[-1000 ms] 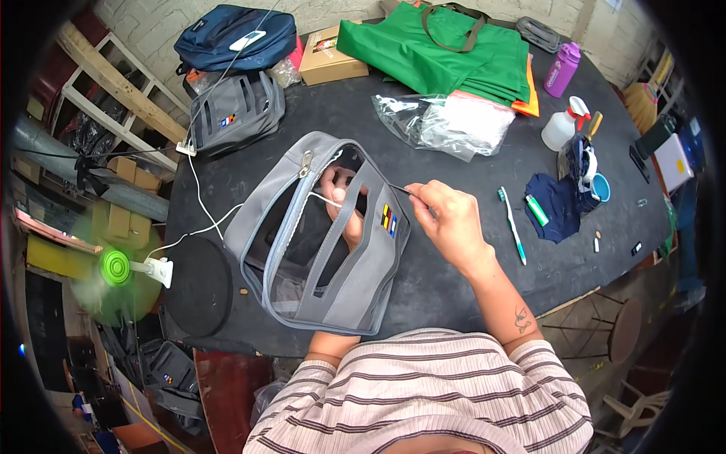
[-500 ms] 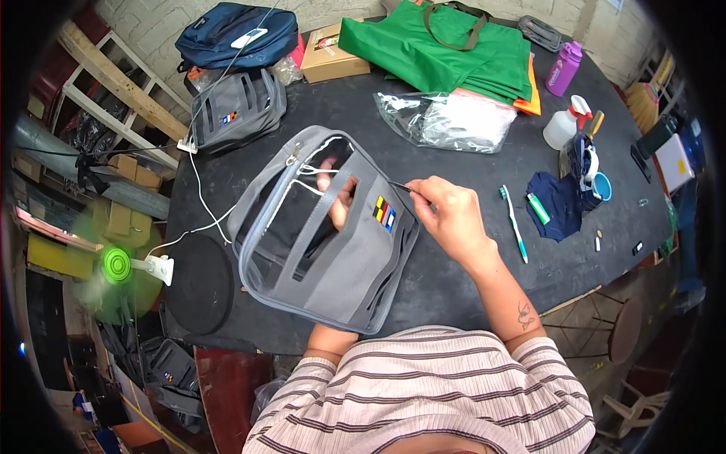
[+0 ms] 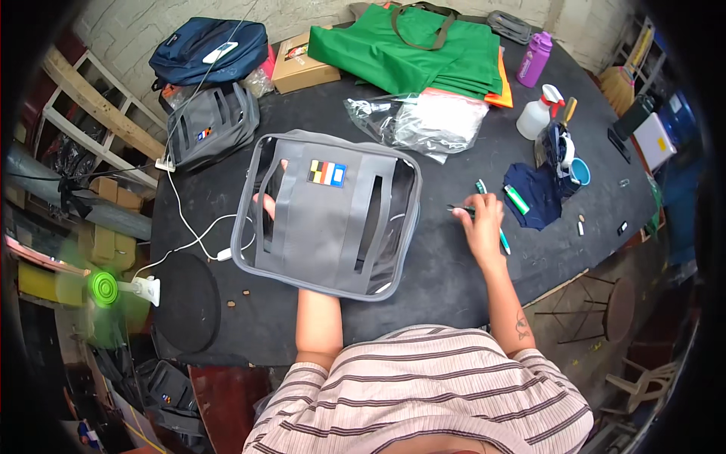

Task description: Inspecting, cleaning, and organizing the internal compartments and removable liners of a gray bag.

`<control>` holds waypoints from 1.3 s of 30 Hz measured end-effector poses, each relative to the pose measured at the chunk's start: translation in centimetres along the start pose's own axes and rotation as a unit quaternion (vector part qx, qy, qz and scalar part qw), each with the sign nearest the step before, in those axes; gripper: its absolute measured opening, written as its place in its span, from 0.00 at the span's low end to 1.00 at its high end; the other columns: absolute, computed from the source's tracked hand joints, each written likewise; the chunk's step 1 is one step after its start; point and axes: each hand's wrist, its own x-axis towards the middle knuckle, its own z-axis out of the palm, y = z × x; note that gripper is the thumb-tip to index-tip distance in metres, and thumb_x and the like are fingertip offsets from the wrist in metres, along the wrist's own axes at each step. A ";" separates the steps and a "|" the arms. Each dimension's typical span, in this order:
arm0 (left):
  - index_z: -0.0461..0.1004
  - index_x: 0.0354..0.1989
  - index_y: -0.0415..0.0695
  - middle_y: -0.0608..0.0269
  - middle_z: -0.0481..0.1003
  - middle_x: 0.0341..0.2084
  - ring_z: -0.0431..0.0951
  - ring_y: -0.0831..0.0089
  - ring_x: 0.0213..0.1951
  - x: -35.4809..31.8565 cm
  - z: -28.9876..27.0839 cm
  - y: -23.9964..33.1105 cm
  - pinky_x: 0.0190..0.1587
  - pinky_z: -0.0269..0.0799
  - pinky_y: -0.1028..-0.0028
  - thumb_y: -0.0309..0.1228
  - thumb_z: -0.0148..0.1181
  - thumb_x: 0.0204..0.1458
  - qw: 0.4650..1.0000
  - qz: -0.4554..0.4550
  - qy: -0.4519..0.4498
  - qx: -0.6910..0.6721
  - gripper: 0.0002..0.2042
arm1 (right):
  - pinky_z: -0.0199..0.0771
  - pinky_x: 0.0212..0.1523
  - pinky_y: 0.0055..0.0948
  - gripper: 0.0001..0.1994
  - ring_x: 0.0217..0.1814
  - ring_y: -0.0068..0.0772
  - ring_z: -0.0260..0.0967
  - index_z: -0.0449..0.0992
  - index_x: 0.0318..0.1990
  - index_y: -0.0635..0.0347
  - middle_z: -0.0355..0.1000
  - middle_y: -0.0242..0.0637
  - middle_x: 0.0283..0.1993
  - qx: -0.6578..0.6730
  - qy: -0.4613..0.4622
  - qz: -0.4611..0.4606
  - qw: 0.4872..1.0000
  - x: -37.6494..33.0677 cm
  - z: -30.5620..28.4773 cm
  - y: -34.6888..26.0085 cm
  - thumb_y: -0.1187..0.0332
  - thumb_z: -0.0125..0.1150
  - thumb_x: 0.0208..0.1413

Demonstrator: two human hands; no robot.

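A grey bag (image 3: pixel 314 234) with clear panels and a colourful flag patch is held up over the near middle of the table, its patched face toward me. My left hand (image 3: pixel 266 204) supports it from beneath and behind. A few of its fingers show through the slot and clear panel at the left side; the rest is hidden. To the right of the bag, my right hand (image 3: pixel 480 216) pinches a small, thin dark tool (image 3: pixel 459 209), whose exact kind I cannot make out. Beneath that hand lies a teal and white toothbrush (image 3: pixel 505 240), partly covered by the fingers.
A dark blue cloth (image 3: pixel 535 204) with a green tube (image 3: pixel 516 200), a spray bottle (image 3: pixel 535 117) and a purple bottle (image 3: pixel 535 59) stand right. Behind lie plastic bags (image 3: pixel 439 125), a green bag (image 3: pixel 408 53) and another grey bag (image 3: pixel 215 125). A white cable (image 3: pixel 185 208) and green fan (image 3: pixel 103 288) are left.
The grey bag has turned so its patched face is toward me and has shifted slightly left. My right hand has drawn away from its side, moving right toward the toothbrush with the dark tool.
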 end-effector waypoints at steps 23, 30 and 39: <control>0.57 0.60 0.37 0.64 0.73 0.31 0.75 0.74 0.33 -5.5 -2.0 3.6 0.37 0.75 0.71 0.25 0.61 0.50 0.890 -0.043 0.116 0.439 0.29 | 0.78 0.38 0.39 0.34 0.35 0.41 0.74 0.51 0.64 0.53 0.68 0.38 0.35 0.732 -0.361 0.266 0.513 2.2 -0.2 -0.6 0.79 0.58 0.50; 0.60 0.60 0.39 0.62 0.74 0.40 0.73 0.69 0.47 -5.4 -5.1 2.8 0.56 0.64 0.62 0.30 0.58 0.52 0.952 -0.025 0.071 0.297 0.26 | 0.68 0.52 0.38 0.22 0.45 0.33 0.71 0.65 0.56 0.60 0.74 0.35 0.37 0.816 -0.266 0.275 0.433 0.0 5.0 2.1 0.73 0.59 0.53; 0.64 0.56 0.38 0.52 0.63 0.57 0.60 0.58 0.61 -5.4 -6.8 0.6 0.62 0.53 0.59 0.42 0.41 0.60 0.986 -0.090 0.021 -0.141 0.23 | 0.75 0.39 0.35 0.11 0.38 0.33 0.72 0.69 0.45 0.65 0.72 0.38 0.35 0.752 -0.357 0.247 0.497 0.9 3.2 -1.0 0.69 0.48 0.59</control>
